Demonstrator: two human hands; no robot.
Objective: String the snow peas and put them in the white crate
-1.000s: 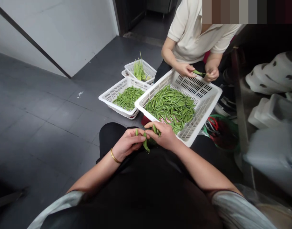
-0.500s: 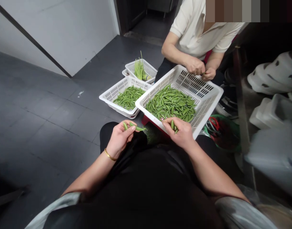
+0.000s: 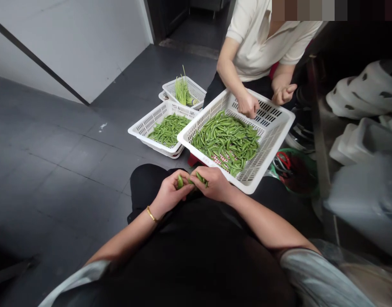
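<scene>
My left hand (image 3: 172,188) is closed on green pea pods (image 3: 180,182), with a gold bracelet at its wrist. Fingertips meeting it from the right, my right hand (image 3: 212,183) also grips pea pods (image 3: 201,178) that poke out between thumb and fingers. Both hands are over my lap, just short of the near rim of a large white slotted basket (image 3: 215,164). A heap of pea pods (image 3: 226,138) lies in that basket. The pod between my fingertips is mostly hidden.
Opposite me sits a person in a cream shirt (image 3: 262,47), one hand (image 3: 248,105) over the basket. A second white basket (image 3: 141,128) of pods and one with long green stalks (image 3: 182,91) stand on the floor at left. White containers (image 3: 368,140) and a green-rimmed bag (image 3: 298,183) are at right.
My right hand has moved left from the basket rim to meet my left hand. The other person's hands have separated, one reaching down into the basket.
</scene>
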